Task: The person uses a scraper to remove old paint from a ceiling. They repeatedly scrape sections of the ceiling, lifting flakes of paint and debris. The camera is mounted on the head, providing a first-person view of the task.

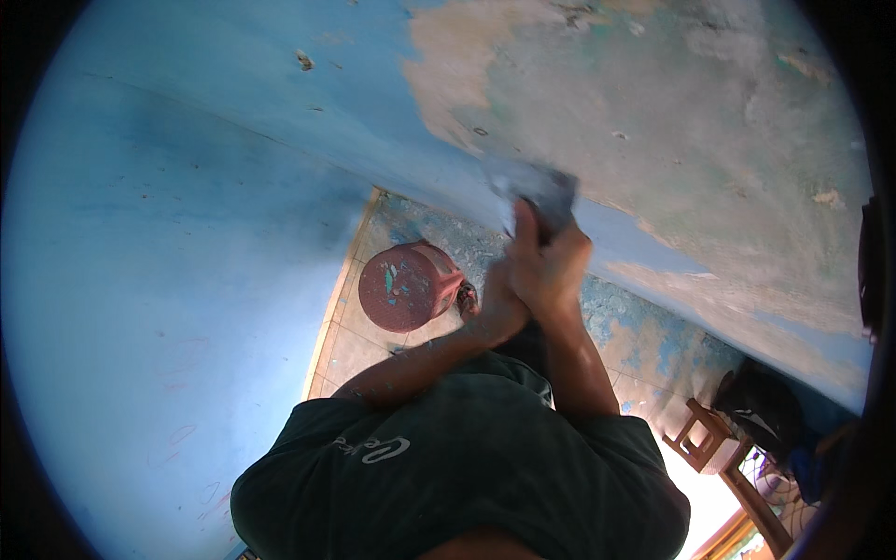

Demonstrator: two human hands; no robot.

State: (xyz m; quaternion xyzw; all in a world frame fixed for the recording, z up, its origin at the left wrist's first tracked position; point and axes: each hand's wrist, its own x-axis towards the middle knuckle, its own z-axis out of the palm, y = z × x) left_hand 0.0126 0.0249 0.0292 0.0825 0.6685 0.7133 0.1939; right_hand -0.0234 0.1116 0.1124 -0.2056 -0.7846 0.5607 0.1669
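Both my hands are together on the handle of a wide metal scraper point(539, 185), blurred, its blade against or close to the wall point(672, 105). My right hand point(556, 262) grips it on the right side. Lower and to the left, my left hand point(505, 297) closes round the grip or the other hand; the exact hold is hidden. Around the blade the wall shows bare grey and beige plaster, bordered by blue paint point(350, 91). Blue flecks stick to my left forearm.
A red plastic stool point(397, 287) with paint chips on its seat stands near the corner. Paint flakes point(630, 336) litter the tiled floor point(357, 350). A second blue wall point(175, 245) rises at left. A brown wooden item point(700, 437) and a black bag-like object point(759, 409) lie lower right.
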